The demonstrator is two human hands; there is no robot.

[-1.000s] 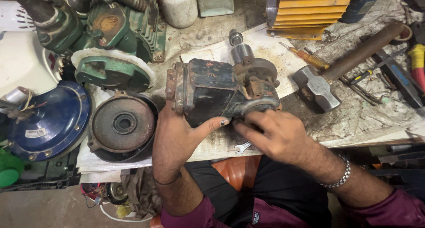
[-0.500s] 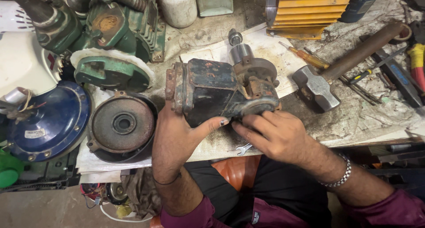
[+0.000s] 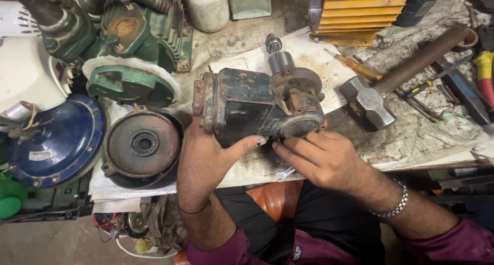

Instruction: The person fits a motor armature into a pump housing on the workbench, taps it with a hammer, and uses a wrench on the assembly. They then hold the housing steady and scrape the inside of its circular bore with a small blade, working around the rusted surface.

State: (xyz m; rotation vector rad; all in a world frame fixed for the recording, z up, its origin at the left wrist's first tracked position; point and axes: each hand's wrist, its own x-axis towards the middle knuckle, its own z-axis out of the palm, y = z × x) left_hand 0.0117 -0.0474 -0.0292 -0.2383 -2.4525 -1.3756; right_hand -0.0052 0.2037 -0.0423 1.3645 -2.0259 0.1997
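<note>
A rusty dark-blue pump body (image 3: 242, 103) with a shaft sticking out at the back lies on paper in the middle of the workbench (image 3: 422, 131). My left hand (image 3: 206, 157) grips its near left side, thumb stretched under the casing. My right hand (image 3: 319, 157) has its fingers at the underside of the round flange (image 3: 301, 125) on the pump's right end. Under that hand, at the bench edge, a small spanner (image 3: 284, 174) shows its open end; whether the fingers hold it I cannot tell.
A round grey end cover (image 3: 141, 144) lies left of the pump, a blue dome cover (image 3: 54, 141) further left, a green motor (image 3: 123, 44) behind. A sledgehammer (image 3: 375, 100), screwdrivers (image 3: 355, 65) and an orange case (image 3: 360, 10) lie right. White bottle (image 3: 206, 8) at back.
My right hand has slid a little lower and rightward under the flange; the pump body and my left hand stay where they were.
</note>
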